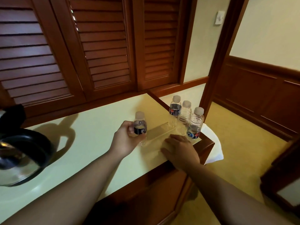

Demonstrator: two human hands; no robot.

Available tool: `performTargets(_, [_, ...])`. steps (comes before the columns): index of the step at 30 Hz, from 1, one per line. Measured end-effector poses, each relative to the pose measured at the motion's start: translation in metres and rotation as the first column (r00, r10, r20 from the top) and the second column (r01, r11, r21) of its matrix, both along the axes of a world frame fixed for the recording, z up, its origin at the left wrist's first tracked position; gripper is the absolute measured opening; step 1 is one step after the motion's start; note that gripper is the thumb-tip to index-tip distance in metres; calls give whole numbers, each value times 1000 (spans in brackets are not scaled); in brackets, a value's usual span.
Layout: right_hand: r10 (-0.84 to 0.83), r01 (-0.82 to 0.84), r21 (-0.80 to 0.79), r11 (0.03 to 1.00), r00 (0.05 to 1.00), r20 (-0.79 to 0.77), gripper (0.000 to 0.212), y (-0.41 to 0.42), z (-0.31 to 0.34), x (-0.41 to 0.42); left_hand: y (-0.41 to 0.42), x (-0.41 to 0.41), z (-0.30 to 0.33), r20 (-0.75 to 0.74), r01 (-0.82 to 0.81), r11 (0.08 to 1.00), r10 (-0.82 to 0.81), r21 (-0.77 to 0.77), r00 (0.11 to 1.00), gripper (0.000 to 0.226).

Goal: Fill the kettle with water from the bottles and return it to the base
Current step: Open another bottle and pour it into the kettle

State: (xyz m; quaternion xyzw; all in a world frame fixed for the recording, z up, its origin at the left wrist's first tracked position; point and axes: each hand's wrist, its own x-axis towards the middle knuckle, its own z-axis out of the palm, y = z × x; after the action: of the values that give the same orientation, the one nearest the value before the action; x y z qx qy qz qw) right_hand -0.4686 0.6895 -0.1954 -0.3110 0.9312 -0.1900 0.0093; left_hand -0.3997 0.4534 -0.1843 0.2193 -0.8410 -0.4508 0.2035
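Observation:
My left hand (125,138) grips a small clear water bottle (140,125) with a dark label and a white cap, held upright just above the pale tabletop (90,140). My right hand (180,149) rests flat on the table near its right edge, fingers spread, holding nothing. Three more capped bottles (185,113) stand in a group at the table's far right corner. The steel kettle (19,158) with its black rim and handle is at the far left, lid open, partly cut off by the frame edge. Whether it stands on a base is hidden.
Dark wooden louvred doors (100,46) rise right behind the table. A white cloth (214,146) lies on the floor beyond the table's right edge. A wooden doorway frame (224,49) stands at the right.

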Motion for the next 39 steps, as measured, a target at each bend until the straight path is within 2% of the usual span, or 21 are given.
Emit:
performTargets(2, [16, -16, -5, 1000, 1000, -27, 51, 0, -5, -3, 9, -24, 0, -13, 15, 1000, -14, 22, 1000, 47])
performTargets(5, [12, -12, -3, 1000, 1000, -13, 63, 1, -18, -12, 25, -58, 3, -23, 64, 998, -65, -5, 998, 49])
performTargets(9, [25, -25, 4, 1000, 999, -40, 56, -1, -29, -18, 39, -93, 4, -13, 95, 995, -95, -10, 995, 46])
performTargets(14, [-18, 17, -40, 999, 1000, -21, 61, -1, -23, -14, 46, -113, -2, -16, 117, 991, -119, -59, 993, 45])
performTargets(16, [-13, 13, -33, 999, 1000, -3, 62, -1, -19, -11, 46, -116, -3, 10, 120, 990, -119, -74, 993, 55])
performTargets(20, [11, -11, -3, 1000, 1000, -20, 53, -1, -15, -9, 44, -100, -4, 42, 68, 997, -69, 26, 997, 83])
performTargets(23, [9, -9, 16, 1000, 1000, 1, 51, -2, -10, -6, 30, -63, -10, 26, 60, 998, -60, 29, 998, 70])
performTargets(28, [17, -15, 122, 992, 1000, -16, 53, -26, -4, 10, -13, 37, -16, -5, 92, 983, -94, -156, 996, 31])
performTargets(31, [53, -54, 108, 993, 998, 12, 57, -64, 5, 47, -50, 112, -16, 93, 110, 949, -86, -296, 992, 29])
performTargets(33, [158, -161, 90, 983, 987, 34, 77, -100, 8, 84, -77, 167, -16, 165, 91, 930, -33, -357, 986, 34])
performTargets(34, [200, -204, 77, 976, 978, 62, 76, -119, 11, 105, -90, 194, -17, 192, 73, 923, 1, -379, 981, 37])
performTargets(37, [331, -334, 11, 943, 939, 96, 42, -177, 16, 169, -122, 273, -15, 212, 5, 907, 93, -420, 973, 42])
performTargets(39, [405, -404, -30, 914, 909, 101, 46, -212, 17, 213, -138, 323, -11, 207, -62, 902, 164, -427, 964, 41])
